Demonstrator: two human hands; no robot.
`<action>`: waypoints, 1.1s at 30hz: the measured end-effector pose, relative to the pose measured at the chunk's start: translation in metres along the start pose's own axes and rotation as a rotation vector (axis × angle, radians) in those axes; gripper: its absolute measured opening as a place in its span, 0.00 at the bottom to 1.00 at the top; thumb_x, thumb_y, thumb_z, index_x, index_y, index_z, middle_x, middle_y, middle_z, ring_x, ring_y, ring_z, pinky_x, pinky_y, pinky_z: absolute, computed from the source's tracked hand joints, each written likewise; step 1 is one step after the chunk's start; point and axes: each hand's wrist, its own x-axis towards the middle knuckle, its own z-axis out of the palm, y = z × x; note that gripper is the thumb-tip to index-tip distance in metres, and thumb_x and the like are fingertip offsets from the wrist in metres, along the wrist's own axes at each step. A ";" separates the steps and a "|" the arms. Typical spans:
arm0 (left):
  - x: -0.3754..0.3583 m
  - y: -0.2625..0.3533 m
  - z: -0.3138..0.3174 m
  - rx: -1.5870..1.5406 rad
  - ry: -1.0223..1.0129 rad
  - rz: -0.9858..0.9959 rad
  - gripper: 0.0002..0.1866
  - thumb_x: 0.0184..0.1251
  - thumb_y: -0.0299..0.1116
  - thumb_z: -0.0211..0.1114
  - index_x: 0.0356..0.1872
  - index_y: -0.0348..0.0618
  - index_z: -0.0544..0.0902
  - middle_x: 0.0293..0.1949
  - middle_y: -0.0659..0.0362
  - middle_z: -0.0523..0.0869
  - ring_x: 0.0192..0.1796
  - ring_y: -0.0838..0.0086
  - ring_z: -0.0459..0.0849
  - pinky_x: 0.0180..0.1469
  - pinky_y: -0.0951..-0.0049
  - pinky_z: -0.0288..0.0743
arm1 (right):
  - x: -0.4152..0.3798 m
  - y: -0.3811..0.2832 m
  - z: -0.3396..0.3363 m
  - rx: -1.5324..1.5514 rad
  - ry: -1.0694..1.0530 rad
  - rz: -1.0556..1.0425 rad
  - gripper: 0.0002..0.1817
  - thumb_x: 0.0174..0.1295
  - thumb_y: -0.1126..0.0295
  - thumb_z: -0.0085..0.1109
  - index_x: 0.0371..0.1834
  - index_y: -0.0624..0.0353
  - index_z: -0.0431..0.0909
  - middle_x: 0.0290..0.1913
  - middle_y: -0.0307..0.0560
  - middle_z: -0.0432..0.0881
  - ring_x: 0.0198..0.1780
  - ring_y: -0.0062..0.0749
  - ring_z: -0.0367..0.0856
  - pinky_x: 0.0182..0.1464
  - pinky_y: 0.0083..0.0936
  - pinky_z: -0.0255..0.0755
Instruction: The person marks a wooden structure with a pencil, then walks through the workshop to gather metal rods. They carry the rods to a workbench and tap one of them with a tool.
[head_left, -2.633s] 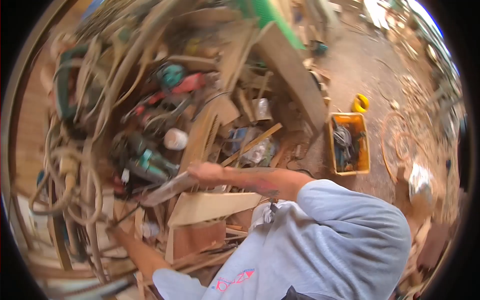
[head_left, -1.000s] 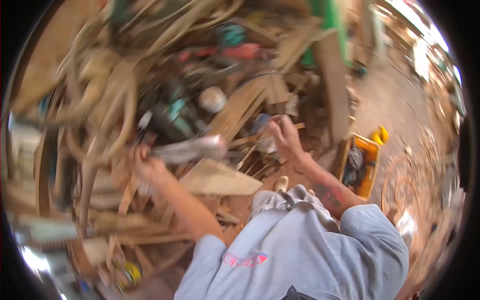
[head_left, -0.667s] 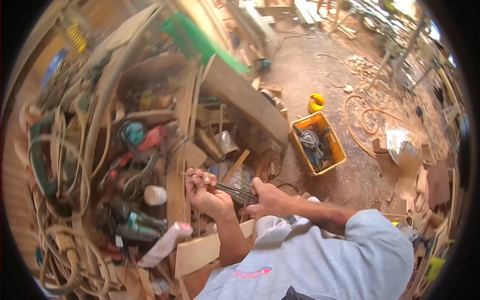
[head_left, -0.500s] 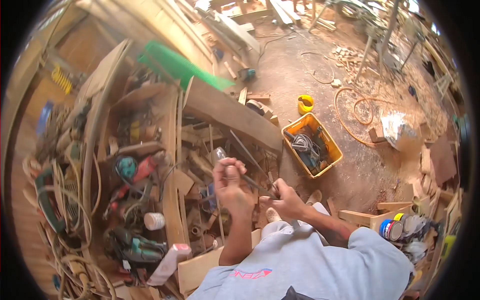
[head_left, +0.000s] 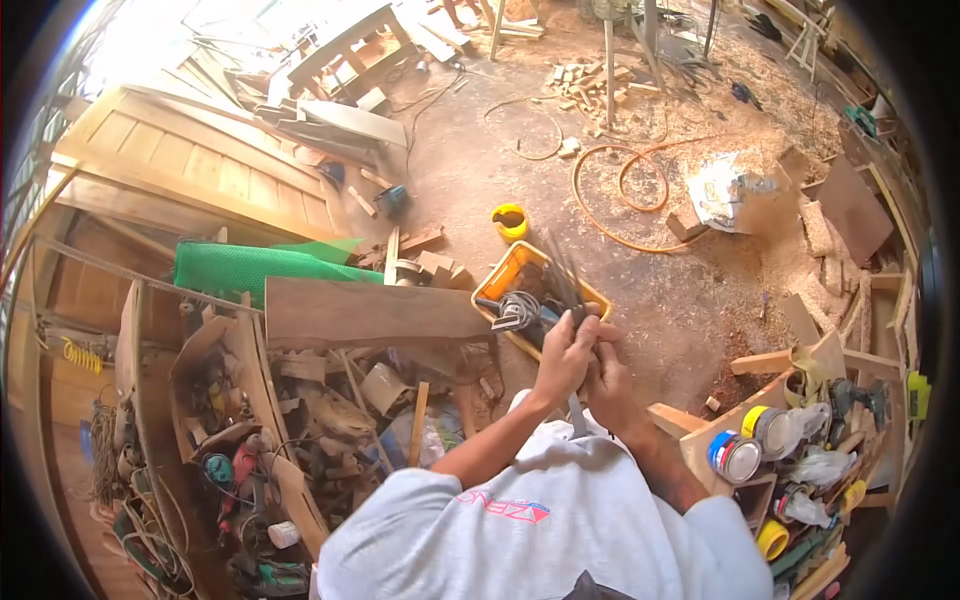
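My left hand [head_left: 566, 358] and my right hand [head_left: 608, 382] are together in front of my chest, at the near edge of a yellow crate [head_left: 515, 262]. Both are closed around a bundle of long, thin, dark metal tools [head_left: 566, 275], whose blurred ends point up and away over the crate. A flat grey end [head_left: 577, 418] sticks out below the hands toward my shirt. Fingers hide the middle of the bundle, and the kind of tool I cannot tell. Inside the crate lie a coiled grey cable [head_left: 519, 308] and dark power tools.
A wide dark plank [head_left: 380, 312] reaches to the crate from the left, with green mesh [head_left: 260, 268] behind it. A yellow container [head_left: 510, 222] stands beyond the crate. An orange hose [head_left: 580, 195] loops over the sawdust floor. Paint cans [head_left: 735, 457] sit at right.
My left hand has moved right to join my right hand on the metal tools. My view has turned right, and the hands are now close by the crate.
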 end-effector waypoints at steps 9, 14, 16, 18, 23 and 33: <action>0.084 -0.002 0.068 -0.291 -0.230 -0.143 0.10 0.76 0.37 0.55 0.40 0.40 0.73 0.30 0.59 0.82 0.34 0.76 0.83 0.37 0.75 0.78 | 0.007 0.053 -0.063 0.214 0.268 0.073 0.16 0.75 0.63 0.43 0.53 0.63 0.74 0.23 0.37 0.76 0.22 0.16 0.71 0.24 0.17 0.66; 0.136 -0.008 0.097 -0.472 -0.378 -0.213 0.11 0.75 0.36 0.54 0.49 0.40 0.73 0.35 0.55 0.82 0.38 0.70 0.84 0.39 0.70 0.80 | 0.038 0.035 -0.099 0.300 0.409 0.237 0.16 0.75 0.62 0.45 0.47 0.62 0.79 0.24 0.36 0.79 0.21 0.13 0.71 0.23 0.15 0.64; 0.156 -0.025 0.110 -0.495 -0.444 -0.298 0.11 0.76 0.36 0.54 0.50 0.39 0.73 0.37 0.56 0.83 0.40 0.72 0.84 0.41 0.71 0.80 | 0.063 0.027 -0.114 0.287 0.433 0.225 0.16 0.75 0.62 0.45 0.47 0.62 0.79 0.24 0.36 0.79 0.21 0.13 0.71 0.23 0.16 0.65; 0.176 -0.031 0.120 -0.447 -0.476 -0.396 0.10 0.76 0.35 0.52 0.49 0.40 0.74 0.38 0.58 0.82 0.39 0.74 0.84 0.42 0.73 0.81 | 0.093 0.017 -0.129 0.267 0.466 0.209 0.16 0.75 0.62 0.45 0.47 0.62 0.79 0.23 0.36 0.79 0.21 0.14 0.71 0.22 0.16 0.65; 0.273 -0.047 0.134 -0.515 -0.363 -0.484 0.08 0.76 0.34 0.53 0.47 0.42 0.75 0.35 0.59 0.82 0.38 0.76 0.83 0.39 0.77 0.80 | 0.186 0.026 -0.174 0.300 0.409 0.322 0.18 0.74 0.58 0.47 0.53 0.61 0.78 0.28 0.39 0.80 0.25 0.19 0.76 0.28 0.19 0.72; 0.499 -0.003 0.056 0.610 -0.502 -0.076 0.12 0.74 0.38 0.56 0.40 0.38 0.80 0.21 0.60 0.75 0.26 0.78 0.72 0.30 0.71 0.69 | 0.400 0.049 -0.267 0.216 0.081 0.253 0.35 0.67 0.49 0.56 0.67 0.66 0.63 0.51 0.47 0.79 0.49 0.26 0.78 0.54 0.23 0.73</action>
